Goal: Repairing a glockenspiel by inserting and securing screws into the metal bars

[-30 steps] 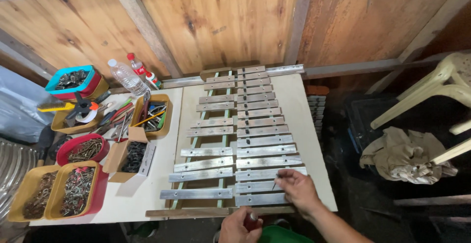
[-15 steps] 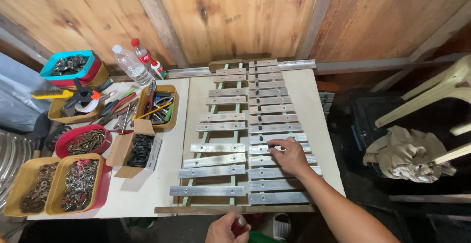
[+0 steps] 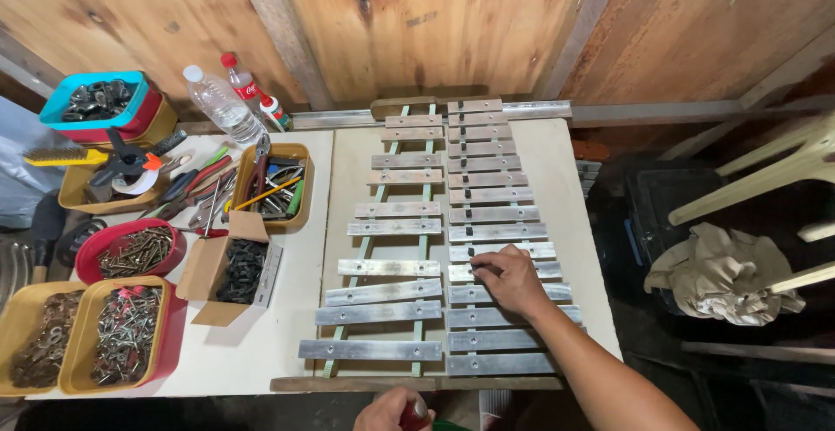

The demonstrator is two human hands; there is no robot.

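The metal bars [image 3: 474, 231] are laid in two columns across green rails on the pale surface [image 3: 296, 344], right of a cardboard box [image 3: 228, 266] of dark screws. A bar in the right column is pressed by the right hand [image 3: 509, 279], fingers flat and released. At the near edge, a red object [image 3: 409, 414] is clenched in the left hand [image 3: 391, 411].

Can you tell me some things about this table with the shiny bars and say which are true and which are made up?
1. The right hand rests on the metal bars. True.
2. The left hand is up on the bars too. False: it is down at the near edge of the table, closed around something small and red.
3. The cardboard box holds dark screws. True.
4. The two plastic bottles lie on the bars. False: they stand at the back left, by the wooden wall.
5. A cloth lies to the right of the table. True.
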